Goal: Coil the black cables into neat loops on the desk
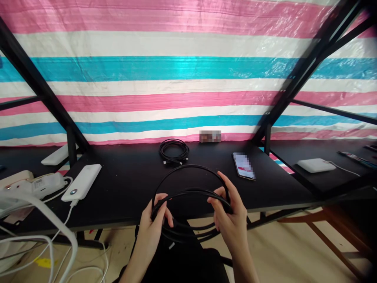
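Observation:
A black cable, wound in loose loops, is held between my two hands over the table's front edge. My left hand closes around the left side of the loops, fingers bent over them. On the right side my right hand grips the same coil between thumb and fingers. One loop arches higher than the others. A pale connector end hangs below the coil near my lap. Farther back on the table lies a second coiled black cable, its light connector ends facing me.
A phone lies right of the coil. On the left are a white power bank with a plugged-in cord and a white power strip. A blurred-out object stands at the back. Black frame bars slant upward at both sides.

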`<state>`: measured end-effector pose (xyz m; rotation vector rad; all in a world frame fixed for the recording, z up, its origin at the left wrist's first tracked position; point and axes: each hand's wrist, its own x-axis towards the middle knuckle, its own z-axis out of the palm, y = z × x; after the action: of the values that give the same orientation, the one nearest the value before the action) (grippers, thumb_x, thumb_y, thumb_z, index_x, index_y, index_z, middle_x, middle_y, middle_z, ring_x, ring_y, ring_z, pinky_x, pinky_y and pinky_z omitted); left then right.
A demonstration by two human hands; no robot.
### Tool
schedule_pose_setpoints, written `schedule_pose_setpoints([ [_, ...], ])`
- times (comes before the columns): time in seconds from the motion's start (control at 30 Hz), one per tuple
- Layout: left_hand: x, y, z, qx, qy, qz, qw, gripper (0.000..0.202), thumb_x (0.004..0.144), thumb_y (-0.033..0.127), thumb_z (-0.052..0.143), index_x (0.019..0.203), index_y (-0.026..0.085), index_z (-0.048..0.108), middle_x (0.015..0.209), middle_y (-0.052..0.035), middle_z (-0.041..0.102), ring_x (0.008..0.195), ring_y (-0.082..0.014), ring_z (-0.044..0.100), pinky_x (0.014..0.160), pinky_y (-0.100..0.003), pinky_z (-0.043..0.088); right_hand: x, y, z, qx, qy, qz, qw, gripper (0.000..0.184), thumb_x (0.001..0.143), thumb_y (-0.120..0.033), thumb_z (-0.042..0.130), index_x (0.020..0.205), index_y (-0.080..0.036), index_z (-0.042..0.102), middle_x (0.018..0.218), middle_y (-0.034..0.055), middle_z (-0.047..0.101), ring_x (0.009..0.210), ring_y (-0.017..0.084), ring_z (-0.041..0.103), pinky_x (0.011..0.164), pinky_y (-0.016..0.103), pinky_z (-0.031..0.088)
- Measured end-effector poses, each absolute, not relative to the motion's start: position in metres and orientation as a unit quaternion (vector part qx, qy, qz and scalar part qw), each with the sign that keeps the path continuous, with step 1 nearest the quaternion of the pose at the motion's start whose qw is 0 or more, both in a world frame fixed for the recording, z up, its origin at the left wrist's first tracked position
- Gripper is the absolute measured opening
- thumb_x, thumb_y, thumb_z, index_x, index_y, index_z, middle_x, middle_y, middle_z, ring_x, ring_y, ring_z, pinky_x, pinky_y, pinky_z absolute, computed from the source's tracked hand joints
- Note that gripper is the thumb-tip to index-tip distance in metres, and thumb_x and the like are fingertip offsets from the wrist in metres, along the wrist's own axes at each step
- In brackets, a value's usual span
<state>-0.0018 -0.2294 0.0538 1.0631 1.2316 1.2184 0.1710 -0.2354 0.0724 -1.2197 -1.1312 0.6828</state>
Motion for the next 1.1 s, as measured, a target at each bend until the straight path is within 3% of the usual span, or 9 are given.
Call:
schedule_pose_setpoints([
  [0.07,-0.006,-0.230,0.054,0.481,0.518,0.497,0.503,0.028,0.082,0.043,0.053,0.091,0.016,0.056,0.050,0.0022,0.055,0.060,-0.0140,0.057,0.068,-0.025,0.046,0.171,-0.238,0.072,-0.533,-0.477,0.299,0.632,0.051,0.075,-0.019,0.059,0.125,-0.026,0.052,0.064,-0.0045,0.048,0.045,0.007,0.043,0.035,0.017,0.033],
  [0.2,-0.011,-0.237,0.061,0.502,0.535,0.522,0.435,0.024,0.079,0.034,0.058,0.099,0.020,0.057,0.056,0.0029,0.056,0.066,-0.0146,0.058,0.070,-0.025,0.044,0.168,-0.246,0.072,-0.553,-0.451,0.295,0.636,0.019,0.078,-0.029,0.060,0.091,-0.018,0.068,0.051,-0.0038,0.046,0.043,0.008,0.043,0.035,0.019,0.031],
  [0.27,-0.013,-0.242,0.068,0.513,0.535,0.545,0.392,0.030,0.076,0.029,0.063,0.104,0.022,0.060,0.064,0.0019,0.059,0.068,-0.0143,0.058,0.074,-0.025,0.044,0.167,-0.249,0.074,-0.558,-0.470,0.295,0.617,0.019,0.078,-0.033,0.060,0.082,-0.016,0.068,0.045,-0.0042,0.044,0.040,0.009,0.043,0.037,0.020,0.034],
  [0.4,-0.019,-0.249,0.082,0.588,0.503,0.507,0.380,0.032,0.074,0.025,0.063,0.105,0.025,0.066,0.077,-0.0014,0.063,0.063,-0.0126,0.055,0.067,-0.022,0.045,0.163,-0.251,0.078,-0.533,-0.534,0.304,0.582,0.015,0.076,-0.030,0.063,0.080,-0.018,0.069,0.046,-0.0035,0.050,0.040,0.010,0.047,0.042,0.023,0.041],
  [0.6,-0.026,-0.255,0.080,0.595,0.507,0.519,0.345,0.021,0.077,0.022,0.056,0.090,0.024,0.072,0.052,0.0019,0.055,0.043,-0.0098,0.046,0.048,-0.020,0.039,0.150,-0.254,0.084,-0.512,-0.555,0.350,0.555,0.017,0.075,-0.030,0.063,0.087,-0.020,0.070,0.048,-0.0039,0.051,0.039,0.009,0.045,0.042,0.022,0.040],
  [0.77,-0.024,-0.259,0.072,0.467,0.566,0.583,0.350,0.012,0.071,0.028,0.065,0.078,0.020,0.071,0.061,0.0001,0.060,0.044,-0.0076,0.044,0.043,-0.018,0.035,0.147,-0.257,0.090,-0.495,-0.560,0.364,0.555,0.024,0.076,-0.034,0.063,0.094,-0.020,0.069,0.055,-0.0031,0.049,0.046,0.008,0.040,0.045,0.021,0.035],
  [0.87,-0.024,-0.257,0.069,0.375,0.552,0.603,0.437,0.022,0.074,0.038,0.064,0.082,0.018,0.068,0.046,0.0052,0.044,0.038,-0.0040,0.033,0.036,-0.015,0.026,0.150,-0.254,0.090,-0.477,-0.565,0.403,0.539,0.024,0.078,-0.034,0.062,0.096,-0.020,0.067,0.059,-0.0030,0.047,0.051,0.009,0.039,0.047,0.021,0.034],
  [0.97,-0.024,-0.254,0.072,0.300,0.510,0.633,0.499,0.032,0.077,0.046,0.061,0.087,0.016,0.063,0.040,0.0102,0.026,0.033,-0.0017,0.020,0.031,-0.013,0.016,0.150,-0.250,0.084,-0.438,-0.510,0.503,0.543,0.023,0.081,-0.037,0.059,0.094,-0.019,0.063,0.053,-0.0070,0.035,0.043,0.005,0.027,0.042,0.020,0.024],
  [1.1,-0.019,-0.250,0.082,0.235,0.462,0.664,0.538,0.035,0.078,0.049,0.059,0.085,0.015,0.059,0.042,0.0111,0.026,0.031,-0.0011,0.017,0.028,-0.013,0.015,0.142,-0.245,0.077,-0.339,-0.401,0.618,0.585,0.020,0.086,-0.037,0.054,0.082,-0.018,0.058,0.045,-0.0108,0.023,0.038,0.003,0.020,0.040,0.018,0.018],
])
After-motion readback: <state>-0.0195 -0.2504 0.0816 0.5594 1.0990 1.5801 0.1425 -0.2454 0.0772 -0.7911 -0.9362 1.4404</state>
